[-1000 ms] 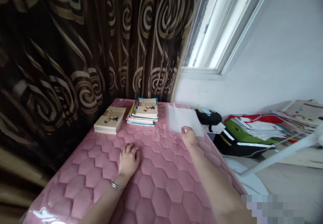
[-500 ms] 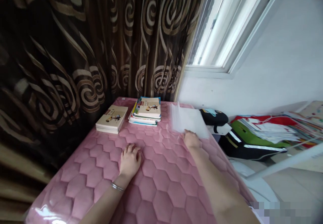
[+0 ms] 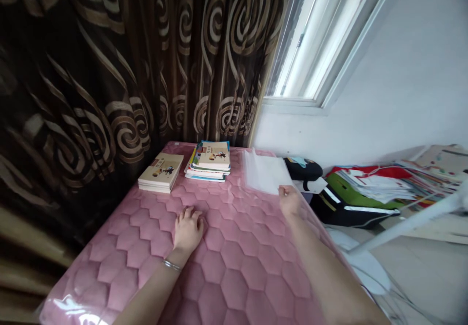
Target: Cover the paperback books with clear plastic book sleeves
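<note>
My left hand (image 3: 188, 228) rests palm down on the pink quilted-pattern tabletop (image 3: 234, 286), fingers loosely spread and slightly bent, holding nothing. A silver bangle circles that wrist. At the near right corner of a stack of translucent plastic sheets (image 3: 267, 173), my right hand (image 3: 290, 200) has its fingers closed in a pinch on the edge; how many sheets are between them cannot be made out. Further back stands a pile of books (image 3: 212, 161), with a cream-covered one on top. To its left lies a lower stack of cream books (image 3: 161, 172).
A patterned brown curtain (image 3: 197, 61) hangs along the back and left. Right of the table are a black case (image 3: 303, 169), a green and black bag (image 3: 351, 200), heaped papers (image 3: 376, 183) and a white slanted pole (image 3: 405, 227). A window (image 3: 307, 42) is above.
My right hand has slid right along the near edge of the plastic sheets to their corner, and its fingers have closed. The left hand stays put. The view has turned slightly right.
</note>
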A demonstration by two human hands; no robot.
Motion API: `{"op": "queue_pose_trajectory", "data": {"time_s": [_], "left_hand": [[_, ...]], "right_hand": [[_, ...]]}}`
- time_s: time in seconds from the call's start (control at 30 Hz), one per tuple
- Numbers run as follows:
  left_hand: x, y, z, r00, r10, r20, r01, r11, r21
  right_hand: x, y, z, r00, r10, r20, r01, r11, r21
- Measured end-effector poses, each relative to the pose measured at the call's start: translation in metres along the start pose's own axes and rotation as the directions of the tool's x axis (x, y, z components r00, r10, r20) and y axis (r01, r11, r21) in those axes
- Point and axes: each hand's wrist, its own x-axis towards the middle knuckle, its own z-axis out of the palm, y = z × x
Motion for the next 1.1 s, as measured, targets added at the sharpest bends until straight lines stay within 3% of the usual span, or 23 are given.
{"op": "queue_pose_trajectory", "data": {"time_s": [0.13, 0.17, 0.23, 0.33, 0.4, 0.47, 0.57, 0.67, 0.77, 0.87, 0.93, 1.0, 1.1], "left_hand": [[-0.001, -0.001, 0.000, 1.000, 0.000, 0.000, 0.000, 1.000, 0.004], [-0.001, -0.001, 0.000, 1.000, 0.001, -0.002, -0.001, 1.000, 0.006], [-0.001, -0.001, 0.000, 1.000, 0.005, -0.002, -0.005, 1.000, 0.009], [-0.001, -0.001, -0.002, 1.000, 0.020, 0.003, -0.020, 1.000, 0.015], [0.000, -0.001, -0.002, 0.999, 0.031, 0.005, -0.031, 0.999, 0.020], [0.000, -0.001, -0.002, 0.999, 0.038, 0.005, -0.038, 0.999, 0.025], [0.002, -0.001, -0.001, 0.999, 0.047, 0.001, -0.047, 0.998, 0.031], [0.003, 0.000, -0.001, 0.999, 0.054, -0.003, -0.054, 0.998, 0.035], [0.003, 0.000, 0.000, 0.998, 0.059, -0.007, -0.059, 0.997, 0.040], [0.002, 0.001, -0.001, 0.998, 0.059, -0.015, -0.058, 0.997, 0.047], [0.001, 0.001, -0.002, 0.999, 0.053, -0.014, -0.052, 0.998, 0.045], [0.000, 0.002, -0.002, 0.999, 0.044, -0.006, -0.043, 0.998, 0.038], [0.000, 0.002, -0.003, 0.999, 0.033, 0.004, -0.033, 0.999, 0.025]], "right_hand": [[-0.029, -0.016, -0.022, 0.983, -0.082, -0.164, 0.101, 0.989, 0.106], [-0.044, -0.022, -0.028, 0.973, -0.134, -0.188, 0.160, 0.979, 0.128], [-0.083, -0.036, -0.040, 0.909, -0.348, -0.229, 0.393, 0.899, 0.195], [-0.151, -0.054, -0.054, 0.796, -0.601, -0.073, 0.602, 0.771, 0.207], [-0.193, -0.062, -0.061, 0.728, -0.682, 0.072, 0.653, 0.721, 0.232], [-0.224, -0.067, -0.067, 0.658, -0.730, 0.186, 0.676, 0.681, 0.281], [-0.245, -0.071, -0.075, 0.605, -0.731, 0.316, 0.635, 0.682, 0.362], [-0.235, -0.072, -0.082, 0.631, -0.674, 0.384, 0.527, 0.736, 0.426], [-0.207, -0.068, -0.087, 0.766, -0.540, 0.349, 0.416, 0.830, 0.371], [-0.174, -0.060, -0.085, 0.868, -0.322, 0.378, 0.296, 0.947, 0.127], [-0.159, -0.055, -0.082, 0.875, -0.142, 0.463, 0.200, 0.977, -0.079], [-0.152, -0.050, -0.077, 0.850, -0.031, 0.525, 0.164, 0.964, -0.209], [-0.157, -0.045, -0.069, 0.840, -0.021, 0.543, 0.199, 0.942, -0.270]]}}
